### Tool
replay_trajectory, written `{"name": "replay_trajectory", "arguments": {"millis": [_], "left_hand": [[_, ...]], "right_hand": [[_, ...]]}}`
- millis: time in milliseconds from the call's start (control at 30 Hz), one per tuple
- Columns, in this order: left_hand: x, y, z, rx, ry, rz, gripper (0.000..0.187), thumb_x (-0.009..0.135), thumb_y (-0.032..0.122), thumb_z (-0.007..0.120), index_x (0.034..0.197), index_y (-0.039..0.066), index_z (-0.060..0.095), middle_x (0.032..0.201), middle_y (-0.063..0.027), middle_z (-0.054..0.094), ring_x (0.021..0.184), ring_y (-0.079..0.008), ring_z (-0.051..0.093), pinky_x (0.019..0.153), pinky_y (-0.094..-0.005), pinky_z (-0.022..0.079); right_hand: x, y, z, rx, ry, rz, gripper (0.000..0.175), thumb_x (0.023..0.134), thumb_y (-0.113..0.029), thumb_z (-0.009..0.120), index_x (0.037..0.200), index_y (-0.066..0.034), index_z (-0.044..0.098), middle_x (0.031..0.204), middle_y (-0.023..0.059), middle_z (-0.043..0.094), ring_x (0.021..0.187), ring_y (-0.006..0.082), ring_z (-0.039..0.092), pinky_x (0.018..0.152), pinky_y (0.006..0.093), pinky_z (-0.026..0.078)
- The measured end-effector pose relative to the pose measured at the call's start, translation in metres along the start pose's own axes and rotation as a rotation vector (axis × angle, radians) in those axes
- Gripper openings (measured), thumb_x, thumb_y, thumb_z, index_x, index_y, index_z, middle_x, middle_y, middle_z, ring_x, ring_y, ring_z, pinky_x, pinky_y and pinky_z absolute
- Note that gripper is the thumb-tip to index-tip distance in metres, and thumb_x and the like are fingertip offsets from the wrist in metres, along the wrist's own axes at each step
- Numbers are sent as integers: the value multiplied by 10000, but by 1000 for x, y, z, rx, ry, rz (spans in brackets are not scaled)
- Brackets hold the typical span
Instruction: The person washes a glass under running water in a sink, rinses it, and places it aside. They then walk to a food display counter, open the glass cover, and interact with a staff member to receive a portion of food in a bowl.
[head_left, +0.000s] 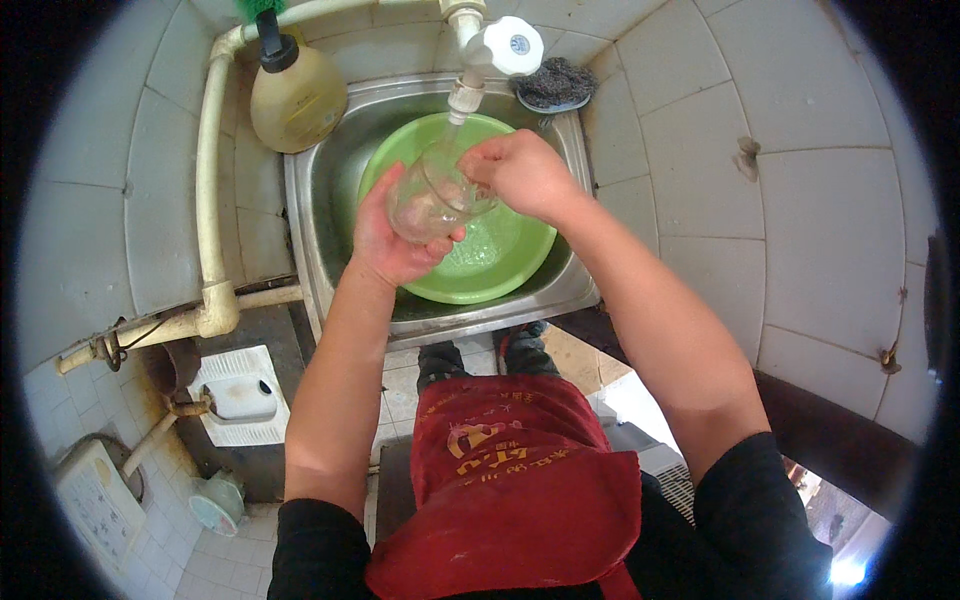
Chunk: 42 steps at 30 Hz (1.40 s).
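Note:
My left hand holds a clear glass cup from below and the left side, tilted with its mouth to the upper right. My right hand is at the cup's rim, its fingertips bent at the opening; whether they pinch anything is hidden. Just above the cup is the white plastic tap, with what looks like a stream of water under its spout. Below both hands a green plastic basin with water in it sits inside a stainless steel sink.
A yellowish bottle with a black neck stands at the sink's back left corner. A dark scouring pad lies on a small dish at the back right. Pale pipes run along the left wall. A squat toilet is in the floor at lower left.

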<state>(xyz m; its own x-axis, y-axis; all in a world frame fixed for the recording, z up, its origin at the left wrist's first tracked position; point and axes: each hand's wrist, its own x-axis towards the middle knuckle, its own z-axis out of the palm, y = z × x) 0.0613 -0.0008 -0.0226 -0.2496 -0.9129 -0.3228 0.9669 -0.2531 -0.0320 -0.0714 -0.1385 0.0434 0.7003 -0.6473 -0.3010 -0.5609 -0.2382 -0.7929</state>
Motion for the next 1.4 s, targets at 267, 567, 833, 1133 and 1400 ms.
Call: {"name": "replay_trajectory", "arguments": {"millis": [267, 567, 833, 1133, 1400], "left_hand": [[2, -5, -9, -13, -53, -148, 688, 873, 633, 398, 1236, 60, 515, 922, -300, 590, 537, -241, 531, 346, -209, 368], [-7, -9, -18, -97, -49, -215, 704, 855, 649, 386, 1235, 72, 518, 888, -341, 560, 484, -187, 452, 346, -196, 357], [-2, -8, -13, 16, 114, -86, 707, 846, 656, 396, 1256, 91, 514, 884, -308, 570, 481, -175, 437, 345, -182, 329], [-1, -19, -10, -16, 92, 90, 537, 935, 472, 392, 1258, 58, 507, 1010, -212, 598, 705, -317, 605, 421, -268, 461], [7, -35, 12, -22, 261, 145, 497, 939, 422, 435, 1263, 48, 481, 1196, -169, 560, 1042, -356, 571, 828, -506, 498]], "right_hand": [[1, -2, 4, -317, 147, -106, 277, 786, -252, 621, 722, 10, 686, 604, 140, 629, 563, 254, 633, 600, 373, 510], [-1, -41, -6, -707, -21, -71, 539, 795, -558, 588, 704, -43, 718, 739, 207, 654, 726, 369, 652, 690, 449, 532], [-7, -8, 7, -289, 87, 20, 440, 840, -449, 612, 803, -22, 714, 721, 138, 662, 683, 251, 628, 670, 365, 491], [-45, -8, -6, 240, -185, 172, 430, 896, -462, 579, 937, -41, 658, 848, 24, 657, 851, 131, 542, 809, 297, 424], [-48, -25, -11, -104, -37, 248, 497, 888, -481, 575, 765, -7, 664, 749, 98, 647, 745, 166, 592, 678, 325, 463]]}}
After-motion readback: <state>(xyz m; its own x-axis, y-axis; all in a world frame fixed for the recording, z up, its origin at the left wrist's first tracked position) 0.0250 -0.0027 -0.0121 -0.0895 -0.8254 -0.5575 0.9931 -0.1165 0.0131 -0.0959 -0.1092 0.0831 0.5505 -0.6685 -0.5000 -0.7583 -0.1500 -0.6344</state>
